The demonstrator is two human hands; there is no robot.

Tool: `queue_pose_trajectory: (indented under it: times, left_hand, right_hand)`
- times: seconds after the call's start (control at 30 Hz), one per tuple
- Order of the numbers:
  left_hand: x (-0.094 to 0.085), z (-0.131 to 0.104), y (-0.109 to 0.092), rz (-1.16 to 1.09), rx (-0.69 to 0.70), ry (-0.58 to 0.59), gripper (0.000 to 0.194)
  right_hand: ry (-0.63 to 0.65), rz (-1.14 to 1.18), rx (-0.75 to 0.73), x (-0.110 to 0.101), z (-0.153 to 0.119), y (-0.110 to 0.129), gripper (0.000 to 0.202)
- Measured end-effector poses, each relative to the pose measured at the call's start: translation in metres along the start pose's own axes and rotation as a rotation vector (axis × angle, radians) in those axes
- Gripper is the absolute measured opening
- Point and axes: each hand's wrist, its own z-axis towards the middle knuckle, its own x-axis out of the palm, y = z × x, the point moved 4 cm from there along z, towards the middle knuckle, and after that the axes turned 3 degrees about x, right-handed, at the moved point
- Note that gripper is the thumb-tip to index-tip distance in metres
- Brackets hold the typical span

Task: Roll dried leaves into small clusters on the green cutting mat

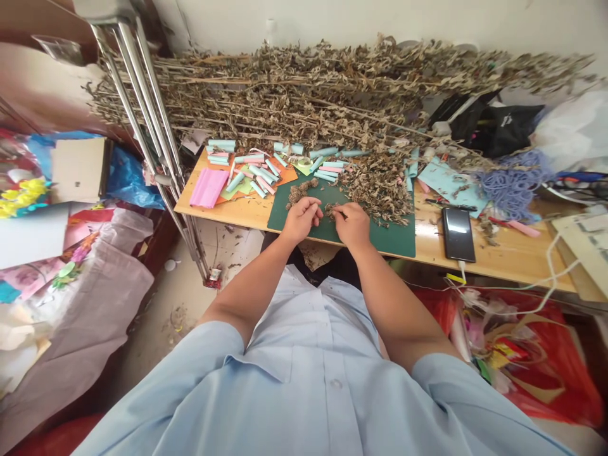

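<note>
Over a green cutting mat (pixel 394 244) on the wooden table, my two hands face each other a little apart. My left hand (pixel 302 220) is closed with its fingers curled in; whether anything is inside cannot be made out. Just beyond it lies a small pile of crumbled dried plant balls (pixel 300 192). Thumb and fingers of my right hand (pixel 352 224) pinch a bit of dried leaf (pixel 330 208). A larger heap of loose dried leaves (pixel 377 190) spreads on the mat right behind my right hand.
Long bundles of dried stalks (pixel 285 88) lie along the wall. Pale blue and pink paper rolls (pixel 261 174) sit behind the mat on the left. A phone (pixel 458 234) with a charging cable rests at right, near purple cord (pixel 515 183). Metal crutches (pixel 147 107) lean at left.
</note>
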Motion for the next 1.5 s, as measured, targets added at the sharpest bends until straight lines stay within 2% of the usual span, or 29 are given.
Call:
queue_pose_trajectory:
  times: [0.27, 0.43, 0.63, 0.8, 0.97, 1.2, 1.3, 1.43, 1.5]
  left_hand:
    - [0.0, -0.003, -0.007, -0.006, 0.009, 0.0, 0.022]
    - [0.001, -0.004, -0.01, -0.053, -0.029, -0.003, 0.032]
    - [0.012, -0.013, -0.024, -0.364, -0.093, 0.048, 0.053]
    - [0.018, -0.022, -0.036, -0.383, -0.156, 0.05, 0.063]
    - [0.021, -0.029, -0.041, -0.414, -0.13, 0.096, 0.059]
    - [0.029, -0.047, -0.048, -0.438, -0.166, 0.2, 0.061]
    - [0.028, -0.056, -0.047, -0.395, -0.222, 0.267, 0.064]
    - [0.028, -0.069, -0.041, -0.274, -0.342, 0.499, 0.069]
    - [0.028, -0.074, -0.041, -0.178, -0.336, 0.595, 0.064]
  right_hand:
    - [-0.142, 0.139, 0.042, -0.011, -0.002, -0.003, 0.022]
    - [-0.202, 0.146, 0.077, -0.016, -0.003, -0.008, 0.024]
    - [-0.208, 0.189, 0.092, -0.017, -0.004, -0.008, 0.022]
    - [-0.187, 0.223, 0.124, -0.016, -0.003, -0.008, 0.023]
    - [-0.183, 0.205, 0.107, -0.015, -0.003, -0.009, 0.024]
    - [-0.188, 0.206, 0.091, -0.017, -0.003, -0.007, 0.023]
    - [-0.167, 0.199, 0.111, -0.017, -0.003, -0.008, 0.024]
    - [-0.159, 0.214, 0.116, -0.016, -0.003, -0.009, 0.023]
    - [-0.161, 0.242, 0.117, -0.015, -0.003, -0.01, 0.024]
